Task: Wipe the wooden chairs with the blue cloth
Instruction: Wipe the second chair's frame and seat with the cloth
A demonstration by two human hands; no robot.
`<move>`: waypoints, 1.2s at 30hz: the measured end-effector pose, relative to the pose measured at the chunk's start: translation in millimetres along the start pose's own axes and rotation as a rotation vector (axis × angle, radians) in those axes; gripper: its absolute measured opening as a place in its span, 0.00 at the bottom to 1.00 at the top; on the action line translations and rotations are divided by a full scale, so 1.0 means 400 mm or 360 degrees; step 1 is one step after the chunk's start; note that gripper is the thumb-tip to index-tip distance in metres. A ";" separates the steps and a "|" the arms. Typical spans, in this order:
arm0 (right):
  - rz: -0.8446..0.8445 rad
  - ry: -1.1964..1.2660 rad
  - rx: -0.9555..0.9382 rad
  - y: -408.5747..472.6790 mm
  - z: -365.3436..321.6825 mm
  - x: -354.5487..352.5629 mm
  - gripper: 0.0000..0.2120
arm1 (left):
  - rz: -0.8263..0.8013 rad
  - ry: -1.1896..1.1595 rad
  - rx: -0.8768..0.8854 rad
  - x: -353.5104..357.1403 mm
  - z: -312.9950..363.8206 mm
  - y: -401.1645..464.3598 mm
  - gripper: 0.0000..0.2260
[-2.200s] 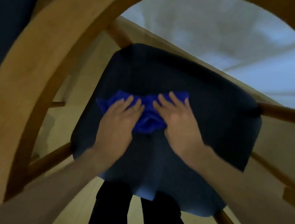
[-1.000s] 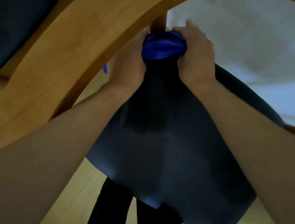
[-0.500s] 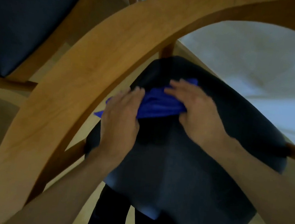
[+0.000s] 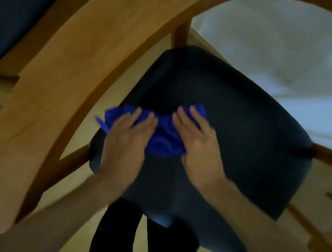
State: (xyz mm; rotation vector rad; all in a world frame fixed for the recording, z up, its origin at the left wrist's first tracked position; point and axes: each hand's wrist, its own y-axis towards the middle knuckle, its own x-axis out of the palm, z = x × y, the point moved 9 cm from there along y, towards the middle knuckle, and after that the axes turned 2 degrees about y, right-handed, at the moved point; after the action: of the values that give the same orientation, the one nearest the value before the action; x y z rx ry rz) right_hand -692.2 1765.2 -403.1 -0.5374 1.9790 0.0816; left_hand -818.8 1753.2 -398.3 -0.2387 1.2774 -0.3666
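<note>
- The blue cloth (image 4: 165, 135) lies bunched on the dark seat cushion (image 4: 232, 133) of a wooden chair (image 4: 66, 85), a little toward nine o'clock from the cushion's middle.
- The left hand (image 4: 127, 140) lies flat on the cloth's nine-o'clock half; its fingers (image 4: 136, 114) are stretched out and nearly straight, pressing down — not curled round the fabric.
- The right hand (image 4: 198, 145) presses the cloth's three-o'clock half in the same way, fingers extended and pointing toward twelve o'clock, palm down on the cushion.
- A crumpled fold of cloth bulges between the two hands, and one corner sticks out past the left hand toward nine o'clock, over the cushion's edge.
- Both forearms run in from six o'clock; the view is blurred with motion, most of all on the left arm.
- The chair's curved wooden back rail arches from seven o'clock up over twelve o'clock, close to the camera, with a wooden upright (image 4: 181, 32) at twelve o'clock behind the cushion.
- A wooden rail (image 4: 331, 155) leaves the cushion at three o'clock.
- At ten o'clock sits another dark cushion (image 4: 19, 5) on a wooden frame.
- The person's dark trouser legs (image 4: 115, 236) show at six o'clock over a pale floor (image 4: 75, 227).
- A pale grey surface (image 4: 282, 56) fills the view at one o'clock.
</note>
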 end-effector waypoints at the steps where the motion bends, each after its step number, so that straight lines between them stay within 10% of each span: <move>1: -0.0102 0.0031 0.0034 -0.058 -0.016 0.029 0.29 | -0.0109 0.0044 0.0025 0.027 0.001 -0.055 0.29; 8: -0.0054 0.0218 -0.0014 0.027 -0.010 -0.036 0.35 | -0.0043 0.0003 -0.0189 -0.030 -0.052 -0.046 0.32; 15: 0.0092 -0.0020 -0.0001 0.265 0.000 -0.051 0.19 | 0.0132 0.0234 -0.0181 -0.073 -0.052 0.076 0.22; 29: -0.0425 0.0028 -0.0224 -0.291 0.068 0.046 0.30 | -0.0110 0.0109 0.0201 0.185 0.197 -0.320 0.22; 36: 0.0029 0.0165 -0.0167 0.026 -0.095 0.011 0.23 | 0.0362 0.0198 -0.0370 -0.056 -0.069 -0.195 0.31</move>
State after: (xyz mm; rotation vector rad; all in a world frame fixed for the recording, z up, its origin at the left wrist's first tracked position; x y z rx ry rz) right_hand -729.9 1762.0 -391.3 -0.6019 2.0897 0.1727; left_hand -861.3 1691.3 -357.2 -0.2670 1.4543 -0.0381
